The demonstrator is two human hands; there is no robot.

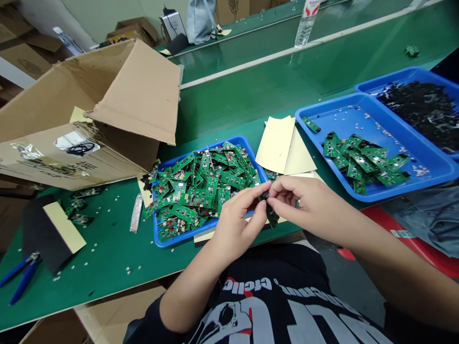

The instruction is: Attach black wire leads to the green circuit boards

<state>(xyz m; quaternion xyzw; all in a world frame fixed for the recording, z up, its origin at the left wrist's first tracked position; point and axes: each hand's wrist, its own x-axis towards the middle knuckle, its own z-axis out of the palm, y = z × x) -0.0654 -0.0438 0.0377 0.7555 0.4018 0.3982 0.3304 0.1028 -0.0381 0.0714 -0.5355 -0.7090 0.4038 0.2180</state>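
Note:
My left hand [238, 224] pinches a small green circuit board [272, 218] between thumb and forefinger; the board hangs tilted below the fingertips. Closed at the same spot, my right hand [299, 198] has its thumb and forefinger on a small black part [264, 195] at the board's upper end. Whether that part is fixed to the board is hidden by the fingers. Just left of the hands, a blue tray [158, 237] is heaped with similar green boards [197, 191]. Yellowish paper sheets [278, 145] lie beyond my right hand.
At right, a second blue tray [344, 112] carries a smaller pile of boards, and another tray [394, 79] holds black pieces [426, 107]. A cardboard box [118, 100] stands at left. Blue-handled cutters [27, 272] lie near the left edge. A water bottle [306, 24] stands behind.

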